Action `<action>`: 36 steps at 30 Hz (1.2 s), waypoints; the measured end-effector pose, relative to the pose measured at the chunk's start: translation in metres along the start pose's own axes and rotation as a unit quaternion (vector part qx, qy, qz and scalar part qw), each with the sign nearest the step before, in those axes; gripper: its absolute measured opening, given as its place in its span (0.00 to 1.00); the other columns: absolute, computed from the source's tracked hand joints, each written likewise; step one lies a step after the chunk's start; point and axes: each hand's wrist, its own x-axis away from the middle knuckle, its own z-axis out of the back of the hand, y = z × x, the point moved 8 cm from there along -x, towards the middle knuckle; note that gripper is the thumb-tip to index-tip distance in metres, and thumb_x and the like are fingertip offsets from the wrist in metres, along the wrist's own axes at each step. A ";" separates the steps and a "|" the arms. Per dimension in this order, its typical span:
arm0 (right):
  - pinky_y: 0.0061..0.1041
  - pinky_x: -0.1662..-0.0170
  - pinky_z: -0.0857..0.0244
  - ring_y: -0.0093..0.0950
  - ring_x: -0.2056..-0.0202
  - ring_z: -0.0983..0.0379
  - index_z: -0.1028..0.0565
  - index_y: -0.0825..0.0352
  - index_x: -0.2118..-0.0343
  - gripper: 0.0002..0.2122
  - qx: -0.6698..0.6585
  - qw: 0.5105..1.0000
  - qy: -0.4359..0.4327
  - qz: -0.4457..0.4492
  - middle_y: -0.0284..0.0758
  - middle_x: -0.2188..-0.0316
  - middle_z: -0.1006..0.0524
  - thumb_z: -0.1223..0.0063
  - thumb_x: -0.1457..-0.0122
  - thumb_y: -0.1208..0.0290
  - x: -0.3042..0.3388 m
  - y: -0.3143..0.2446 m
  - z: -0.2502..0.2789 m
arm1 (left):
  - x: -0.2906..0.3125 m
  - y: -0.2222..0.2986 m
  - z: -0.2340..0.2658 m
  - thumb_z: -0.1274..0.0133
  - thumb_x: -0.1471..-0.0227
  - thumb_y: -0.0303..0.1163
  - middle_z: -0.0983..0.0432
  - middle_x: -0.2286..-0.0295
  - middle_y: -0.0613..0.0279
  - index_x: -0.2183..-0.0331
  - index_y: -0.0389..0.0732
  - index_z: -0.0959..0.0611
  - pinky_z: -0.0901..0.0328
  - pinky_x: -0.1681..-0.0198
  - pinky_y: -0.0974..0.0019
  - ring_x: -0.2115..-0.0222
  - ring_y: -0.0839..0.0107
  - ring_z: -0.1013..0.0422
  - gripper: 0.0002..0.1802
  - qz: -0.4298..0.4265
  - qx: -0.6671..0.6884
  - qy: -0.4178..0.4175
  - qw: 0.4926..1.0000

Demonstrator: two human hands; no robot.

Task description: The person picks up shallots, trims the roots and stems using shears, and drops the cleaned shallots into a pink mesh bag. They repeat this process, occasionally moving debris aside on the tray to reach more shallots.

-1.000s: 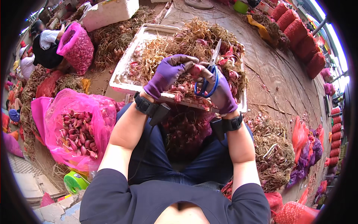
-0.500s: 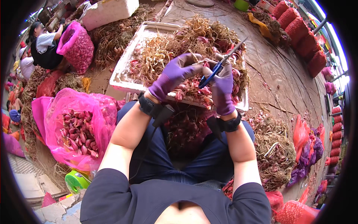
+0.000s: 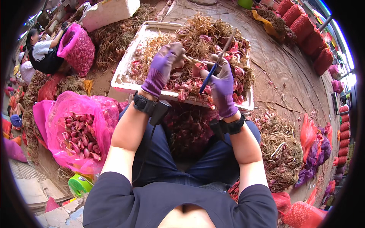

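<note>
Two purple-gloved hands (image 3: 161,70), one pair of scissors (image 3: 207,81), two black wristbands (image 3: 144,104), one white tray (image 3: 127,87), one foam box (image 3: 110,15)

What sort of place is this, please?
Probably a produce sorting and packing place, perhaps a market: a white tray heaped with shallot-like bulbs and dry stalks, an open pink bag of bulbs, and stacked red sacks.

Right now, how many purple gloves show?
2: one on the left hand, one on the right hand, which holds the blue-handled scissors. More could be hidden farther off.
</note>
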 end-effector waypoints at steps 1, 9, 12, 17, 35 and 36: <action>0.17 0.65 0.30 0.20 0.65 0.27 0.37 0.67 0.47 0.24 -0.032 0.999 0.021 -0.023 0.35 0.60 0.26 0.43 0.47 0.84 -0.001 0.006 0.006 | 0.002 -0.001 -0.012 0.48 0.42 0.42 0.25 0.58 0.57 0.50 0.35 0.28 0.31 0.55 0.68 0.60 0.71 0.26 0.24 0.031 -0.040 -0.048 0.998; 0.19 0.67 0.28 0.24 0.66 0.24 0.37 0.71 0.49 0.21 -0.073 0.996 0.043 -0.016 0.37 0.65 0.24 0.44 0.45 0.80 -0.002 -0.004 0.010 | 0.024 -0.021 -0.071 0.46 0.44 0.27 0.26 0.61 0.67 0.53 0.36 0.27 0.34 0.56 0.74 0.60 0.82 0.31 0.16 -0.005 0.000 -0.260 0.966; 0.16 0.69 0.30 0.21 0.71 0.25 0.35 0.71 0.50 0.20 -0.028 0.999 0.034 -0.009 0.34 0.69 0.23 0.43 0.46 0.80 -0.002 -0.014 0.009 | 0.018 -0.027 -0.061 0.46 0.45 0.28 0.26 0.62 0.69 0.53 0.34 0.25 0.35 0.55 0.75 0.60 0.82 0.31 0.17 0.013 -0.018 -0.229 0.973; 0.16 0.75 0.33 0.17 0.77 0.28 0.32 0.68 0.53 0.19 -0.041 0.994 0.081 0.054 0.32 0.74 0.23 0.42 0.49 0.79 -0.012 -0.034 0.035 | 0.021 -0.027 -0.050 0.45 0.46 0.33 0.26 0.68 0.68 0.56 0.38 0.23 0.33 0.63 0.74 0.69 0.80 0.30 0.16 0.138 -0.050 -0.192 0.970; 0.29 0.65 0.34 0.29 0.74 0.26 0.27 0.68 0.63 0.24 0.378 0.918 -0.097 -0.076 0.36 0.78 0.25 0.36 0.52 0.50 -0.002 -0.021 0.007 | 0.003 -0.014 -0.015 0.53 0.44 0.35 0.24 0.62 0.63 0.55 0.42 0.25 0.33 0.58 0.68 0.61 0.73 0.28 0.15 0.114 0.073 -0.141 0.981; 0.26 0.68 0.34 0.27 0.76 0.27 0.26 0.68 0.62 0.24 0.367 0.923 -0.100 -0.061 0.33 0.80 0.25 0.36 0.50 0.51 -0.005 -0.019 0.008 | 0.001 -0.014 -0.015 0.53 0.44 0.36 0.24 0.61 0.62 0.55 0.42 0.25 0.33 0.59 0.68 0.61 0.73 0.28 0.16 0.110 0.064 -0.144 0.981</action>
